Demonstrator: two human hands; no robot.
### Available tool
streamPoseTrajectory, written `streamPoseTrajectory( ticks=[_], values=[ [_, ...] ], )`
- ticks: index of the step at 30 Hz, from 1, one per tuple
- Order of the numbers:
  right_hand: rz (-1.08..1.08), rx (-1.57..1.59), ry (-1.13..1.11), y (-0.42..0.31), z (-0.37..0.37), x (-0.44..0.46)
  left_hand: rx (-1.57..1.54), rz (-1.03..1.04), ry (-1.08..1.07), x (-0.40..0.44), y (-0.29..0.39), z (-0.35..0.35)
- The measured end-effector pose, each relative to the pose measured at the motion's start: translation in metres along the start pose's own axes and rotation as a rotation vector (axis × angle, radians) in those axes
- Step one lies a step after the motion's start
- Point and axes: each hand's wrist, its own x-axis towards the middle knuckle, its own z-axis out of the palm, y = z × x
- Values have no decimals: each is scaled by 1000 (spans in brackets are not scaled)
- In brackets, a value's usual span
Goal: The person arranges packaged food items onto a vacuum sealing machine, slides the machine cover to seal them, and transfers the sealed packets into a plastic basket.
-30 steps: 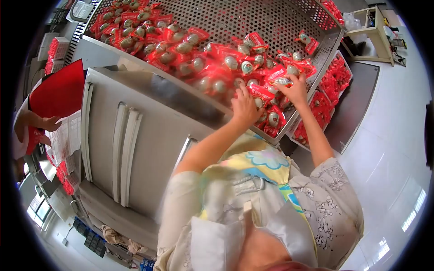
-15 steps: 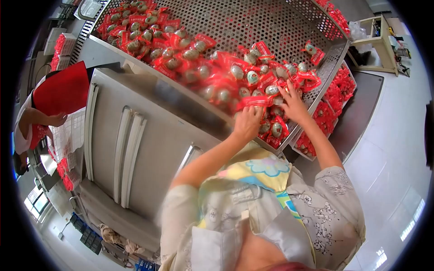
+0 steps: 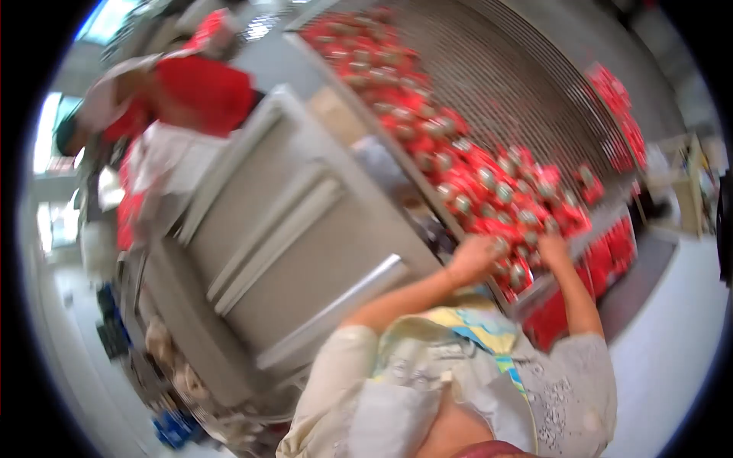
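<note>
Many egg-shaped items in clear-and-red wrappers, which look like packaged eggs (image 3: 504, 191), lie heaped in a perforated metal tray (image 3: 496, 72). My left hand (image 3: 475, 258) is at the near corner of the heap, its fingers curled, with a wrapped egg (image 3: 500, 246) at the fingertips. To its right, my right hand (image 3: 553, 250) reaches down over the tray's near side among the wrapped eggs. Motion blur smears its fingers, so what they touch is unclear. A single wrapped egg (image 3: 588, 183) lies apart from the heap near the right side.
Crates of red packets (image 3: 611, 248) stand beyond the tray's right side. A grey metal cabinet-like unit (image 3: 305, 237) is at my left. Another person in red (image 3: 202, 91) stands past it, near a white basket (image 3: 172, 164). A wooden stand (image 3: 687, 191) is at far right.
My view has swung, so the tray appears farther right and lower. The red packet seen in my left hand before is less distinct. My right hand's spread fingers now look more curled.
</note>
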Motion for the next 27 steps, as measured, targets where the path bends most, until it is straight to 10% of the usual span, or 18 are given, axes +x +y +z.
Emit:
streamPoseTrajectory(
  ticks=[5, 14, 19, 27],
  values=[
    [98, 296, -38, 22, 21, 8, -225, -30, 116, -19, 4, -24],
    [271, -187, -365, -30, -38, 6, -257, -272, 280, -91, -6, -101],
    [-302, 313, 424, -90, -75, 26, -439, -601, 509, -176, -20, -93],
    [-569, 469, 396, -222, -141, -8, -254, -755, 583, -240, 27, -133]
  ],
)
